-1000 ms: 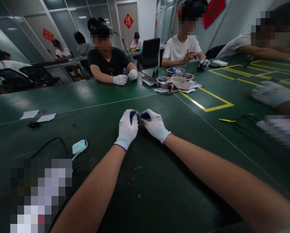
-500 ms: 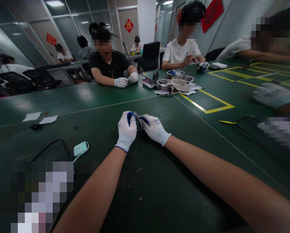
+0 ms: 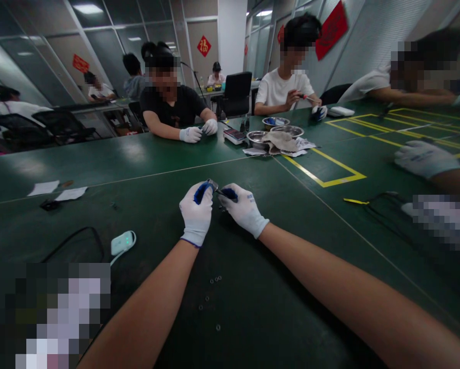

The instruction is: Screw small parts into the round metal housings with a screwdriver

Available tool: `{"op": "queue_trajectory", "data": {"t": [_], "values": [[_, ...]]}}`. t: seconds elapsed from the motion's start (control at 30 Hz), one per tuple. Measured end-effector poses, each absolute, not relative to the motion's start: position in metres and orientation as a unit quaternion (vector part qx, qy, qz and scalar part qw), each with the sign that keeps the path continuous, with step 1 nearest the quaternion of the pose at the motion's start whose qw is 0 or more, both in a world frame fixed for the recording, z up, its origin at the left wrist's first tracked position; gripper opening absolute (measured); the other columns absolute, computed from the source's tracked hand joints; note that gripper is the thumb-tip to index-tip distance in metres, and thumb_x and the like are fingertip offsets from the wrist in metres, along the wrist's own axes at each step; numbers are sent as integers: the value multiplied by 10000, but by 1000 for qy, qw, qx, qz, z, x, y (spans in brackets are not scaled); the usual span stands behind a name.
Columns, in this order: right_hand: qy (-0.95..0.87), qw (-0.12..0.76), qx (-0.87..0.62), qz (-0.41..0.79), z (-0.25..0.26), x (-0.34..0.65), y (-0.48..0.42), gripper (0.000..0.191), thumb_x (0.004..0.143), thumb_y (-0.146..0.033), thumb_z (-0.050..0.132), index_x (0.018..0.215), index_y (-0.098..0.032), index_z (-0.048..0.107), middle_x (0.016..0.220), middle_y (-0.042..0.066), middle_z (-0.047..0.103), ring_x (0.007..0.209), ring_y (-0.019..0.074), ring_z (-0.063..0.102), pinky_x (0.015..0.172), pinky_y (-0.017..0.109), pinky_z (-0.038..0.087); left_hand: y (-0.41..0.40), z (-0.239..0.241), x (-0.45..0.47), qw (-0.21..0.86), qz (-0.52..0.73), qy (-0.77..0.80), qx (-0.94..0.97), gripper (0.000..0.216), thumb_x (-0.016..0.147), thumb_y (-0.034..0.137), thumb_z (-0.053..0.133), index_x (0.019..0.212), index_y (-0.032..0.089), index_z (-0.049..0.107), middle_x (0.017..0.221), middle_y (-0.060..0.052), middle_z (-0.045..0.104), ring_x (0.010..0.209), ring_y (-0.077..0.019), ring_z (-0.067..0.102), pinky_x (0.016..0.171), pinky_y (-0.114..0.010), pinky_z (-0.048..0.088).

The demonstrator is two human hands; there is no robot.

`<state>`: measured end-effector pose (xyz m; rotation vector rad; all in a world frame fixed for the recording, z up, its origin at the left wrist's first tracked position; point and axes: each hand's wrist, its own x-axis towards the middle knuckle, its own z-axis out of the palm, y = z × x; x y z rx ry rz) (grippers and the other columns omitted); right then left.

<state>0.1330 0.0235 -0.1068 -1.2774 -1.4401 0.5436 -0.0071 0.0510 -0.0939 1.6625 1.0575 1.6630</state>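
In the middle of the head view, my left hand (image 3: 196, 214) is closed in a white glove with a blue palm. Its fingertips pinch a small shiny metal piece (image 3: 213, 184). My right hand (image 3: 245, 209), gloved the same way, is closed with its fingertips at the right side of that piece. A thin dark tip shows between the right fingers, too small to name. Beneath the right fingers lie a few small dark parts (image 3: 221, 208), partly hidden. Nearer to me, several small metal rings or nuts (image 3: 218, 327) are scattered on the green table (image 3: 283, 302).
A pale charger-like device (image 3: 122, 243) with a cable lies to the left, with white papers (image 3: 71, 193) beyond it. Metal bowls (image 3: 257, 138) and a grey cloth (image 3: 281, 142) stand ahead. A co-worker's gloved hand (image 3: 425, 158) rests at right; other people sit across the table.
The view has shifted slightly, so the table items appear lower and further left. My fingertips have drawn slightly apart around the metal piece, and both hands keep their pinch.
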Motion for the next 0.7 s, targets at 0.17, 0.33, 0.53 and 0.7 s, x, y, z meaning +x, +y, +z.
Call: {"op": "queue_trajectory", "data": {"t": [0.17,0.33,0.53,0.7], "values": [[-635,520,-534,201,-107,133,21,203,947,-366,617,811,-218,636,712,-7,664,663,160,620,649,279,463,52,-91,-7,330,632,394,580,249,842,383,725,928,156,779,892,-77,783,839,-215,736,827,-348,606],[-666,497,-529,174,-105,134,20,189,981,-320,574,842,-215,649,720,-2,657,670,161,605,674,280,447,53,-90,-9,343,632,398,570,282,818,398,744,926,143,789,895,-87,788,837,-217,734,806,-350,609],[-698,466,-528,131,-104,133,22,213,1001,-253,522,836,-213,650,784,26,679,721,168,614,717,277,447,54,-90,-10,337,632,402,570,327,801,435,741,918,134,791,872,-91,780,805,-215,723,776,-348,605],[-648,497,-545,187,-105,129,24,97,949,-281,617,1012,-219,657,894,29,728,780,182,671,743,295,504,52,-89,-11,315,630,414,577,321,801,429,727,912,137,796,867,-88,780,797,-214,720,761,-342,603]]}}
